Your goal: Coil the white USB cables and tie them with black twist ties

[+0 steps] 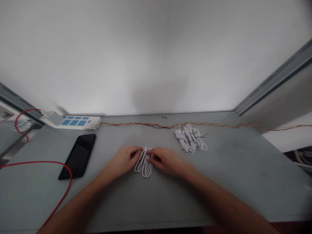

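Observation:
A coiled white cable (145, 169) lies folded into long loops on the grey table, in front of me. My left hand (125, 160) grips its left side near the top, thumb and fingers closed together. From the right, my right hand (165, 159) pinches the loops, with its fingertips around the coil's upper right. Some of the cable is hidden behind the fingers. To the right and farther back rest several white cable bundles (190, 139), bound with thin black ties.
A white power strip (75, 122) with blue sockets and a plugged-in adapter stands at the back left. Before it lies a black phone (79, 156), crossed by a red cable (69, 172). Twisted coloured wires (219, 124) run along the back, near a small black tie (164, 117).

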`<control>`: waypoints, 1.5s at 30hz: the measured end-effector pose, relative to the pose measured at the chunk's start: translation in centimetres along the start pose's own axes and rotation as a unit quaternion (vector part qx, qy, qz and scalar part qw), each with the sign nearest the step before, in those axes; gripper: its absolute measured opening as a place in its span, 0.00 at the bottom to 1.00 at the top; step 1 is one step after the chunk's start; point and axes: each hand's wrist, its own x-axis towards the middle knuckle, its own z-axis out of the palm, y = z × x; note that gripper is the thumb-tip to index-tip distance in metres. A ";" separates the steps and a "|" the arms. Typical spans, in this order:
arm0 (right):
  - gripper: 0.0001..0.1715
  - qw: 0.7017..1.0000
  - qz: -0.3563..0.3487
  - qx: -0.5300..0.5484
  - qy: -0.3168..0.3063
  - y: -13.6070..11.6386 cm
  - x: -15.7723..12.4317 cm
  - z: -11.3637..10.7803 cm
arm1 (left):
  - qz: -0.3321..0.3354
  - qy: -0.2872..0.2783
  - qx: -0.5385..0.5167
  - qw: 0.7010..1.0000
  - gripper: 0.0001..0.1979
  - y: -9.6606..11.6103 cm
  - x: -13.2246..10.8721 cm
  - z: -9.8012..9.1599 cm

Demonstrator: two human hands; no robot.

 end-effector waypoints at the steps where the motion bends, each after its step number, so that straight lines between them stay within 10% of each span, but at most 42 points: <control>1: 0.13 1.000 0.005 0.000 -0.008 0.0 0.0 0.1 | 0.009 0.002 0.000 1.000 0.15 -0.2 0.0 0.1; 11: 0.19 0.992 0.100 -0.039 0.060 0.3 -0.1 0.6 | 0.023 0.021 0.039 0.999 0.15 0.0 0.1 0.8; 22: 0.34 0.978 0.128 0.146 0.073 0.6 0.2 1.5 | 0.020 0.023 0.072 0.997 0.20 0.3 -0.3 1.9; 28: 0.25 0.874 0.217 0.428 0.069 1.4 0.8 1.6 | -0.017 0.057 0.040 0.997 0.19 0.2 -0.1 2.1; 37: 0.20 0.773 0.266 0.576 -0.004 1.3 1.0 1.9 | -0.029 0.087 0.032 0.995 0.20 0.0 0.0 2.6; 45: 0.18 0.850 0.231 0.464 -0.097 -0.5 0.5 1.3 | -0.038 0.065 0.001 0.997 0.15 0.0 0.2 2.3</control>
